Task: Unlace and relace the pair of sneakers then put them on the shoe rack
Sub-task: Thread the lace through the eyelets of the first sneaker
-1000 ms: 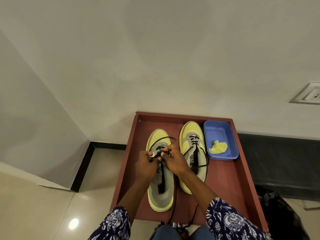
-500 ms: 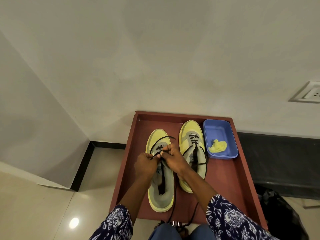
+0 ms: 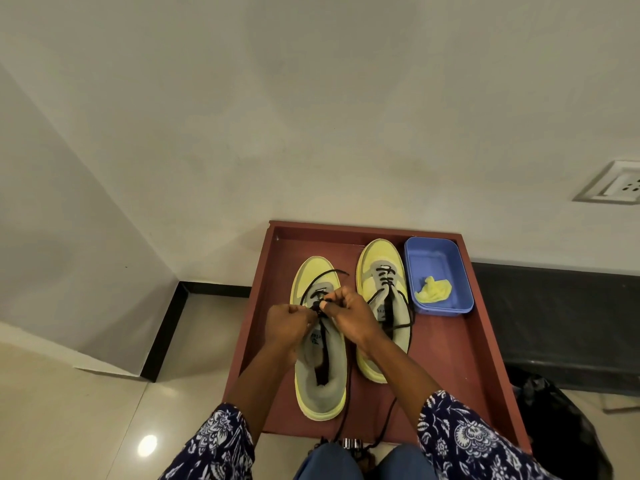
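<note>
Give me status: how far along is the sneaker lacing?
Done: nothing finished; right sneaker is laced only near the toe, ends loose. In hand: left hand and right hand pinch the black lace at the left sneaker. Left: finish both.

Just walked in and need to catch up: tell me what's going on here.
A person is lacing the left yellow-and-grey sneaker on a reddish-brown wooden tray. Both the left hand and the right hand pinch the black shoelace near the toe-end eyelets. The right yellow-and-grey sneaker sits beside it, laced only at the front, ends trailing loose. A blue plastic tub holding a crumpled yellow cloth stands at the tray's right.
</note>
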`<action>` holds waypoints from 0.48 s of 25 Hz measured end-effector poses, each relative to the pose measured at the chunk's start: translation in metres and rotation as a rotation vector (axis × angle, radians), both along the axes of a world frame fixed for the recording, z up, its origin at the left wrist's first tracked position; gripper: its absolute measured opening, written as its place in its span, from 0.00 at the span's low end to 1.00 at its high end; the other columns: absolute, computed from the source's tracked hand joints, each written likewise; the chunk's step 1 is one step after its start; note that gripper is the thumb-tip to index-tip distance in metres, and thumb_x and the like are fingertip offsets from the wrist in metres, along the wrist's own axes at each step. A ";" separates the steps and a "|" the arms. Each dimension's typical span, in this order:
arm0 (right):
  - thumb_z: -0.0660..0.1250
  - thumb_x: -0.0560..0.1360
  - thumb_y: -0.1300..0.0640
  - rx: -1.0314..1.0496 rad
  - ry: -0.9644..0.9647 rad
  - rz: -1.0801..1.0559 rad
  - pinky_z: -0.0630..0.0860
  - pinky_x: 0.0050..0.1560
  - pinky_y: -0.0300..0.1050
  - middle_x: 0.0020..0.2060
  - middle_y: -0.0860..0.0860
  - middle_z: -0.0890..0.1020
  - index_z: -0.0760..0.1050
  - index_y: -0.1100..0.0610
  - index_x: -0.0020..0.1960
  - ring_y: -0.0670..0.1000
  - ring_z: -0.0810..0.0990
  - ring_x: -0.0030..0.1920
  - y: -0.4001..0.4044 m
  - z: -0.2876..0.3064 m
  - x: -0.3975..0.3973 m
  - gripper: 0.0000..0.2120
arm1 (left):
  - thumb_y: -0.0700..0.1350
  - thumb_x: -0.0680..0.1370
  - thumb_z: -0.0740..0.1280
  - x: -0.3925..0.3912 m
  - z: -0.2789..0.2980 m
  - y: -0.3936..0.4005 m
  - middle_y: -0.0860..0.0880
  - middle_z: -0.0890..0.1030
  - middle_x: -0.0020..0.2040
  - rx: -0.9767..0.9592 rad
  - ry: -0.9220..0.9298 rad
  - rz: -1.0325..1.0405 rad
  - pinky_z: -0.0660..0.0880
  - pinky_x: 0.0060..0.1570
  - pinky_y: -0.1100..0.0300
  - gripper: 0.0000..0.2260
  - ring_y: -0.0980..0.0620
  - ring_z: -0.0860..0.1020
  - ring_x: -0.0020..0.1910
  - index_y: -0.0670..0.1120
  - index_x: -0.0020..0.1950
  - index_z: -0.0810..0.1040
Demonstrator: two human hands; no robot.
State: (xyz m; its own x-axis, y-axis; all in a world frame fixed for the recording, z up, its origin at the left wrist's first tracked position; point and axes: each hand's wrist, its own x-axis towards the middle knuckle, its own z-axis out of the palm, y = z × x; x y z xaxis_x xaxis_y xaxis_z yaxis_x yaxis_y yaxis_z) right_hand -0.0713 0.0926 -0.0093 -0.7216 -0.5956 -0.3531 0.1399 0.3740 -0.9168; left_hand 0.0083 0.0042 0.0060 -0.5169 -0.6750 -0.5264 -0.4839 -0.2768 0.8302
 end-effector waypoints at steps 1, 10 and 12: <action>0.66 0.75 0.60 0.001 0.011 -0.001 0.72 0.45 0.42 0.38 0.49 0.77 0.71 0.51 0.40 0.47 0.74 0.40 0.002 0.001 -0.001 0.08 | 0.36 0.72 0.68 0.001 -0.001 -0.002 0.45 0.77 0.35 -0.118 -0.026 -0.079 0.75 0.36 0.58 0.02 0.49 0.77 0.36 0.38 0.41 0.78; 0.66 0.72 0.65 0.034 -0.008 -0.098 0.76 0.44 0.49 0.33 0.53 0.78 0.72 0.55 0.36 0.50 0.76 0.35 0.006 0.003 -0.003 0.09 | 0.45 0.78 0.59 0.009 0.005 -0.002 0.49 0.69 0.49 -0.832 -0.296 -0.641 0.66 0.60 0.49 0.09 0.50 0.71 0.51 0.45 0.57 0.69; 0.65 0.72 0.66 0.053 -0.015 -0.133 0.77 0.44 0.51 0.33 0.54 0.79 0.70 0.55 0.34 0.50 0.76 0.33 0.008 0.004 -0.003 0.11 | 0.45 0.78 0.58 0.013 -0.002 -0.008 0.50 0.68 0.46 -0.837 -0.257 -0.626 0.69 0.55 0.51 0.04 0.52 0.69 0.45 0.47 0.51 0.69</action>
State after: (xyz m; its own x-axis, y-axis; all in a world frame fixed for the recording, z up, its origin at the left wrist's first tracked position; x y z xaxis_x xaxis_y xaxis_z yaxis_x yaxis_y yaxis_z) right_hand -0.0746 0.1003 -0.0056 -0.7871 -0.4754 -0.3931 0.2051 0.3993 -0.8936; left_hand 0.0214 -0.0039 0.0039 -0.8357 -0.5249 -0.1618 -0.5290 0.6899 0.4941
